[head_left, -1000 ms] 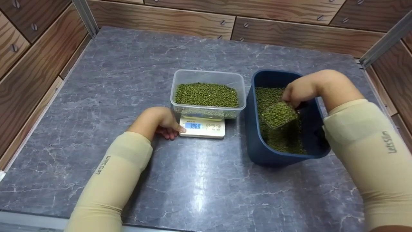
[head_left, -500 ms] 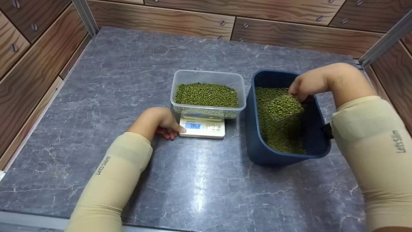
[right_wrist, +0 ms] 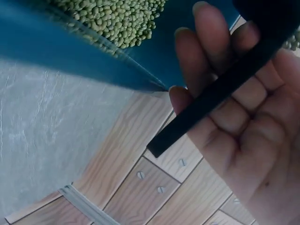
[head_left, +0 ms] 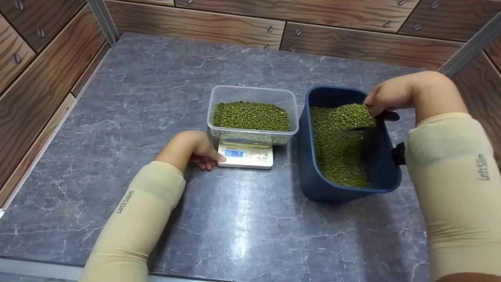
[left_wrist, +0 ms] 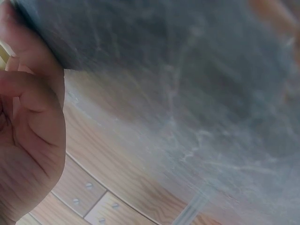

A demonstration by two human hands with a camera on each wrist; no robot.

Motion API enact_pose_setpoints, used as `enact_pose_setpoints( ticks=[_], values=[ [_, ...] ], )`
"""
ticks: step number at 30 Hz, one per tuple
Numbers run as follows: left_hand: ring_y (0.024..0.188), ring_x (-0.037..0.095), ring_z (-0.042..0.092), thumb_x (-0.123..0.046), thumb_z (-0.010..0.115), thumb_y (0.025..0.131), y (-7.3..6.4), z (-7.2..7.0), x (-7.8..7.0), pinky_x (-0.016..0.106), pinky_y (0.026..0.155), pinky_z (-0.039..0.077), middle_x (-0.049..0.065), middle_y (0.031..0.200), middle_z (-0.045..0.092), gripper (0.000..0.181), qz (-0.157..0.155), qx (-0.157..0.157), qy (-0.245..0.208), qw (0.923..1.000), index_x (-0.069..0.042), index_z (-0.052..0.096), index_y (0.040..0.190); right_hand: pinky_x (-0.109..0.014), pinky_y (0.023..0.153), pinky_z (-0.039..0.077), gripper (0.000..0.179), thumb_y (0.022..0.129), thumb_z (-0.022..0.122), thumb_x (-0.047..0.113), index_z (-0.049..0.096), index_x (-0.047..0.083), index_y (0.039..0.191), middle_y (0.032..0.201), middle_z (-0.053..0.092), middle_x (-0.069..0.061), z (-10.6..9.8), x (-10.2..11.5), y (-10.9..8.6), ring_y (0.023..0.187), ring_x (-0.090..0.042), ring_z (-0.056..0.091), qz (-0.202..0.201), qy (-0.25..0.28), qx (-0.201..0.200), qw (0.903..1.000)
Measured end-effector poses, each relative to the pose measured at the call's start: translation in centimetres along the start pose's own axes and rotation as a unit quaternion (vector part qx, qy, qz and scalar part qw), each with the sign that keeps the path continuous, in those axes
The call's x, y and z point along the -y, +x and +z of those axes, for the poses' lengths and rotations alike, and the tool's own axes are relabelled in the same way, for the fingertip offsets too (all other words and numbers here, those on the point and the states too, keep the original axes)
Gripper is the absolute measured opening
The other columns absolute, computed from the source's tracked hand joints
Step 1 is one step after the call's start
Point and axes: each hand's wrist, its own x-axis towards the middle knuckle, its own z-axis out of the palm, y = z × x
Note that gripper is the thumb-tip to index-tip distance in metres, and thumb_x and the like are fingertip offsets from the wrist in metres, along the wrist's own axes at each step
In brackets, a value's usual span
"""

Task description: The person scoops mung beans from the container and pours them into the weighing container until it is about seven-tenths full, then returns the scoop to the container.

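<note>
My right hand (head_left: 395,94) grips a clear scoop (head_left: 352,116) heaped with green mung beans, over the deep blue bin (head_left: 311,156). In the right wrist view its black handle (right_wrist: 201,108) crosses the palm under bent fingers. More mung beans (head_left: 340,156) fill the bin's lower part. My left hand (head_left: 197,149) lies at the front left corner of a white kitchen scale (head_left: 250,161), its thumb on the top edge and fingers on the table. A clear plastic box (head_left: 252,135) of mung beans stands on the scale, whose display is lit.
The blue bin stands just right of the clear box, a narrow gap between them. A black clasp (head_left: 398,153) sticks out from the bin's right side. Wood-patterned panels (head_left: 195,25) wall in the grey marbled table (head_left: 156,78) at the back and sides.
My right hand has moved right and away, lifting the filled scoop from the bin's middle toward its far right rim. The scoop has turned more level. My left hand has stayed put.
</note>
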Motion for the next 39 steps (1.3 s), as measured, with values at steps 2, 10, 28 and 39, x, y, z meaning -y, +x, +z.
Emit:
enact_pose_setpoints(
  ticks=[2,10,28,39],
  values=[
    [0.054,0.006,0.056,-0.04,0.065,0.083,0.0,0.0,0.0,0.02,0.061,0.049,-0.002,0.063,0.061,0.033,0.0,0.0,0.0,1.0,-0.008,0.062,0.076,-0.029,0.063,0.042,0.026,0.086,0.039,-0.002,0.042,0.011,0.064,0.058,0.043,0.0,-0.2,-0.1,0.1,0.052,-0.013,0.044,0.0,0.013,-0.005,0.9999],
    [0.055,0.008,0.057,-0.039,0.066,0.082,-0.2,0.0,-0.1,0.021,0.061,0.05,-0.001,0.063,0.062,0.032,0.0,-0.008,0.0,1.0,-0.008,0.062,0.075,-0.029,0.065,0.043,0.027,0.089,0.037,0.0,0.039,0.011,0.064,0.059,0.042,0.0,-0.6,-0.1,0.4,0.054,-0.014,0.046,0.009,0.036,-0.023,0.999],
    [0.055,0.006,0.057,-0.043,0.063,0.083,-0.4,-0.1,-0.3,0.019,0.059,0.049,-0.003,0.064,0.062,0.035,-0.002,0.001,0.027,0.9996,-0.009,0.062,0.075,-0.032,0.064,0.041,0.029,0.092,0.036,0.001,0.037,0.011,0.064,0.061,0.041,-0.001,-0.5,0.3,0.8,0.054,-0.015,0.042,0.01,0.055,-0.064,0.9964],
    [0.055,0.007,0.057,-0.041,0.064,0.083,-0.3,-0.1,-0.2,0.021,0.064,0.051,-0.001,0.065,0.062,0.034,-0.001,-0.005,0.016,0.9999,-0.009,0.062,0.075,-0.027,0.068,0.042,0.029,0.09,0.036,0.001,0.036,0.013,0.064,0.063,0.04,0.003,-1.0,2.6,0.9,0.059,-0.011,0.044,0.014,0.073,-0.09,0.9932]
  ],
)
